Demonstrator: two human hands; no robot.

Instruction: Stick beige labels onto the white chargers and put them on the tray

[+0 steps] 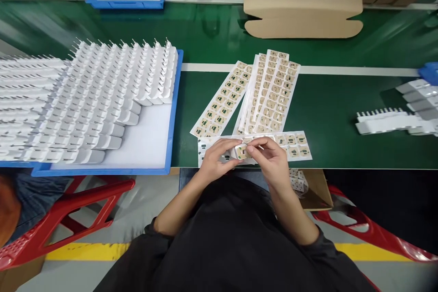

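Sticking step: as judged, the sticker (242,151) was best squared to the rim on the end face of the white block (233,153) before any pressure was put on; one edge could then be laid down and the rest smoothed outward, so that creases were avoided. A firm, level hold on the block was called for.
Left hand (215,159): curled closed around the white block, which was held from the left with its end face turned up.
Right hand (274,163): fingertips drawn nearly together at the sticker's right edge; whether it was pinched or only pressed could not be told.
Sticker place: over the block's end face, between the two hands, touched by the right fingertips; whether it was fully stuck could not be seen.
Sheet of stickers (303,150): laid along the near edge of the table (335,105), beneath both hands.
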